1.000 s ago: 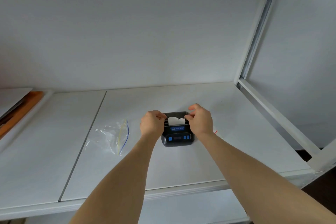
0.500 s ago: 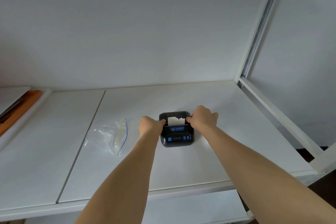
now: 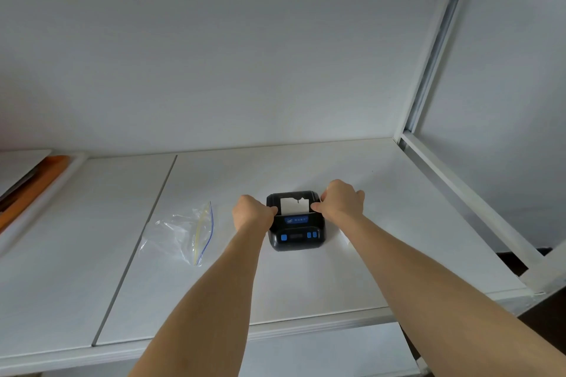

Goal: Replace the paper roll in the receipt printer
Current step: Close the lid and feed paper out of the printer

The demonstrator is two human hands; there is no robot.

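Observation:
A small black receipt printer (image 3: pixel 295 234) with blue buttons sits on the white shelf (image 3: pixel 306 285). Its lid lies flat, and a torn strip of white paper (image 3: pixel 294 204) lies across the lid from the slot. My left hand (image 3: pixel 251 212) presses on the printer's left top corner with curled fingers. My right hand (image 3: pixel 340 199) presses on the right top corner, thumb at the paper's edge. The paper roll inside is hidden.
An empty clear zip bag (image 3: pixel 183 232) lies on the shelf left of the printer. An orange object sits in a white tray (image 3: pixel 36 187) at the far left. The rack's white metal frame (image 3: pixel 471 202) runs along the right edge.
The printer's lid, raised upright a second ago, has come down flat. Both hands moved down with it and now rest on its two corners.

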